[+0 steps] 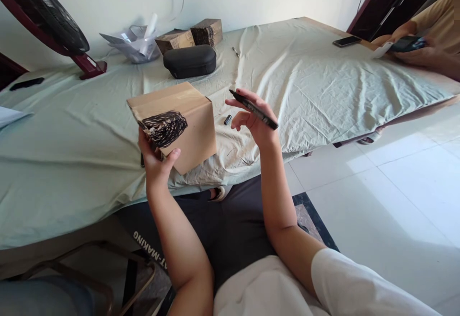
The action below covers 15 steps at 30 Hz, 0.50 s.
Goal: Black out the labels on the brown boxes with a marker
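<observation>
My left hand (pixel 157 163) grips a brown cardboard box (pixel 196 131) by its lower left corner, thumb on the near face. The box is tilted above the near part of the cloth, and a dense black scribble (pixel 167 128) covers the left of that face. To the right of the box, my right hand (pixel 257 117) holds an uncapped black marker (pixel 255 110), its tip pointing up and left, apart from the cardboard. The marker's small black cap (pixel 227 119) lies on the cloth between the box and my right hand.
A pale green cloth (pixel 305 91) covers the table. Behind the box are a black case (pixel 189 61), two scribbled boxes (pixel 207 32), a plastic bag (pixel 138 45) and a fan (pixel 46 19). At right, a phone (pixel 347 41) lies near another person's hands (pixel 413 50), which hold a device.
</observation>
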Tool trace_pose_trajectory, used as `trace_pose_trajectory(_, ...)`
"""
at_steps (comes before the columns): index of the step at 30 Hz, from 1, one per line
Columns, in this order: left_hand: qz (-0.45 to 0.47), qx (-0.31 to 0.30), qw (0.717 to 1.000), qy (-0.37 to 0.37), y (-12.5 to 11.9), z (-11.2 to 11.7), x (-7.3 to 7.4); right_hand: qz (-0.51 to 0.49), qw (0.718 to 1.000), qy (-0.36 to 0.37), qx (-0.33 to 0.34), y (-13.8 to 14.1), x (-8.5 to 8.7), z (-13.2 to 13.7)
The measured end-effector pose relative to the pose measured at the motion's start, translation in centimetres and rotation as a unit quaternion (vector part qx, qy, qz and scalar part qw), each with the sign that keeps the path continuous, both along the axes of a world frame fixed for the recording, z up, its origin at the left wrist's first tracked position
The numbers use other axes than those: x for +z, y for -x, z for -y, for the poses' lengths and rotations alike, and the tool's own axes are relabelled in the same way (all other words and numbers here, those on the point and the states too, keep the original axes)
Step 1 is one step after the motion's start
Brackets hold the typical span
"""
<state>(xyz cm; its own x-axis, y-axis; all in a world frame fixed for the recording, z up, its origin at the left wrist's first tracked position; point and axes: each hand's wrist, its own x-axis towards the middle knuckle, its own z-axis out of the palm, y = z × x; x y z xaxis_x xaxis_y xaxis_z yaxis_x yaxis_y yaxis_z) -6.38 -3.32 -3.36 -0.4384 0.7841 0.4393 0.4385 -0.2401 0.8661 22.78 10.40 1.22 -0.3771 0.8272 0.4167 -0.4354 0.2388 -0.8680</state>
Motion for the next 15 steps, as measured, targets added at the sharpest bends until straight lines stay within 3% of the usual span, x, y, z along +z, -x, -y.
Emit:
trace_pose_trajectory(4, 0.009, 0.015, 0.998, -0.061, 1.1, 0.1, -0.7, 0.057, 0.998, 0.015, 0.014, 0.3, -1.9, -1.1)
trace_pose_trajectory(9, -0.008, 0.058, 0.998, -0.026, 2.1, 0.3, -1.6, 0.176, 0.973, 0.039, -0.143, 1.8, -5.4, -2.7)
trace_pose_trajectory(15, 0.009, 0.051, 0.998, -0.026, 3.1, -0.3, -3.0, 0.308, 0.929, 0.024, -0.203, 1.6, -8.3, -4.0)
